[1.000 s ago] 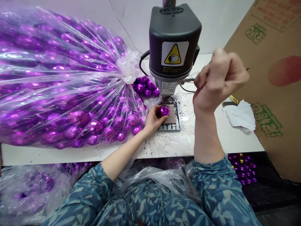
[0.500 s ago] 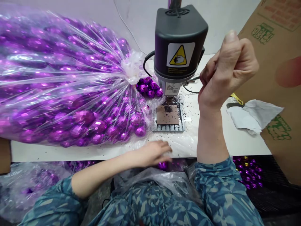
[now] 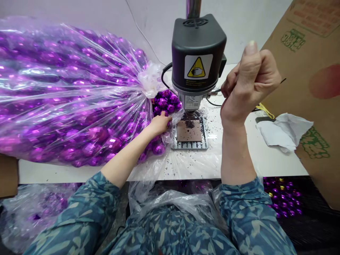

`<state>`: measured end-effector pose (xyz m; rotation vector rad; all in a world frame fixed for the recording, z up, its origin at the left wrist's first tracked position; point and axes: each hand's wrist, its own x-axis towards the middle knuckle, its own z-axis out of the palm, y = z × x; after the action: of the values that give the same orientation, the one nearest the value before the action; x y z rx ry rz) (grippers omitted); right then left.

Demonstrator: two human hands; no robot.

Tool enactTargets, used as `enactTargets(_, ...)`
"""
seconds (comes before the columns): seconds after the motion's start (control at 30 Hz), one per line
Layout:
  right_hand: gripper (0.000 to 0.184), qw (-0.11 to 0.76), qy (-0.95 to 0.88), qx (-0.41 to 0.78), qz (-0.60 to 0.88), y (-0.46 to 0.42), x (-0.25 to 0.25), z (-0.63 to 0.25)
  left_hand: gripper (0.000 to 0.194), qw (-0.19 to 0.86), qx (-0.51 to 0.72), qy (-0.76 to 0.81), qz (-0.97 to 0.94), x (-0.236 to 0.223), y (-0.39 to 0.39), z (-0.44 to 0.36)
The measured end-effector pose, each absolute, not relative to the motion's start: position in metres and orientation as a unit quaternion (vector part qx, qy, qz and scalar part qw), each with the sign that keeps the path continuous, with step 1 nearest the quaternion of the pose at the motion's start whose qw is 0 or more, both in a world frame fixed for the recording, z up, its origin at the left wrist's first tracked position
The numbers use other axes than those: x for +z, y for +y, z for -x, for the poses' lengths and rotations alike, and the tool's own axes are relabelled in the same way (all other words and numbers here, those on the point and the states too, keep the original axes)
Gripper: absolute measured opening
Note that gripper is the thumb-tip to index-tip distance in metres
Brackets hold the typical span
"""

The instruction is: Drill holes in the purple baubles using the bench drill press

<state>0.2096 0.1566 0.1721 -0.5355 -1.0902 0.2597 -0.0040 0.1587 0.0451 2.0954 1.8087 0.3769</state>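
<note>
Fingers of the left hand curl down among loose purple balls, just left of the black machine — whether they grip one, the view hides. Right of the machine, the right hand is wrapped around its thin lever.

Left of the machine, the plastic bag could snag if a sleeve or wrist drags its loose film towards the working end. Under the machine, shavings might make a ball rock on the board, and pressing the lever with fingers there could injure them.

Crinkled clear film bunches into a whitish knot; the balls are round, faceted, mirror-bright. Beneath the machine, the board is flat, brown and square, with one small hole, over a slotted metal plate. Far right of it — a creased white sheet.
</note>
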Motion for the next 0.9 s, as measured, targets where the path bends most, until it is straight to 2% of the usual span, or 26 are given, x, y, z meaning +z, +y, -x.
enactTargets(0.13, 0.061, 0.808, -0.506, 0.102, 0.284, 0.156, 0.171, -0.209, 0.043, 0.175, 0.414, 0.567, -0.69, 0.064, 0.134, 0.002)
enactTargets(0.2, 0.062, 0.81, -0.5, 0.094, 0.29, 0.156, 0.171, -0.208, 0.046, 0.241, 0.512, 0.526, -0.635, 0.07, 0.118, -0.004)
enactTargets(0.27, 0.061, 0.815, -0.5, 0.094, 0.277, 0.156, 0.171, -0.208, 0.04, 0.367, 0.542, 0.501, -0.566, 0.071, 0.103, -0.015)
enactTargets(0.37, 0.058, 0.816, -0.501, 0.088, 0.275, 0.157, 0.17, -0.208, 0.027, 0.572, 0.504, 0.465, -0.449, 0.06, 0.092, -0.032)
enactTargets(0.43, 0.059, 0.81, -0.503, 0.081, 0.292, 0.157, 0.17, -0.208, 0.024, 0.648, 0.485, 0.444, -0.385, 0.05, 0.093, -0.04)
enactTargets(0.63, 0.06, 0.819, -0.503, 0.083, 0.262, 0.149, 0.174, -0.206, 0.019, 0.678, 0.517, 0.428, -0.299, 0.032, 0.101, -0.048)
enactTargets(0.8, 0.056, 0.817, -0.514, 0.089, 0.245, 0.148, 0.173, -0.209, 0.043, 0.645, 0.541, 0.454, -0.291, 0.026, 0.102, -0.053)
enactTargets(0.9, 0.053, 0.814, -0.523, 0.097, 0.233, 0.148, 0.17, -0.211, 0.049, 0.598, 0.565, 0.462, -0.332, 0.017, 0.107, -0.057)
